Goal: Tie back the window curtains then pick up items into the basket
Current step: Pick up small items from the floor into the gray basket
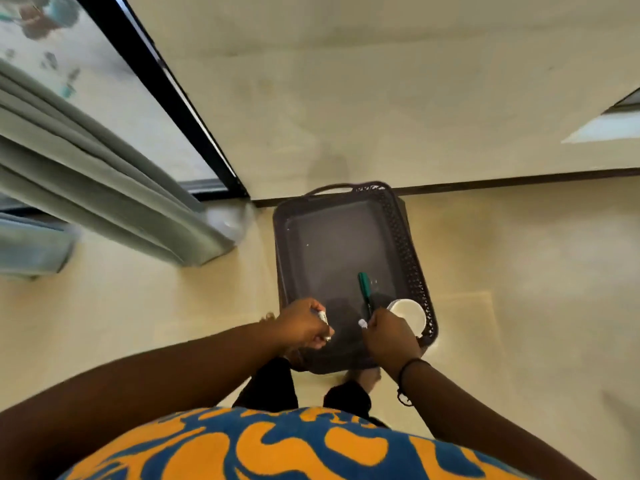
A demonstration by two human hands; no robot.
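Note:
A dark rectangular basket (412, 244) with a perforated rim stands on the cream floor against the wall. My left hand (304, 323) hovers over its near left edge and grips a small white marker-like item (323, 317). My right hand (389, 336) is above the near right part of the basket and holds a green pen (364, 289) that points away from me, plus a small white piece (362, 323). A white cup (408, 313) sits in the basket's near right corner beside my right hand. The grey-green curtain (104, 202) hangs at the left by the window.
The black-framed window (166, 81) runs along the left. A dark skirting strip (519, 180) marks the wall's foot behind the basket. Open cream floor lies to the right and left of the basket. My feet (363, 375) stand just before its near edge.

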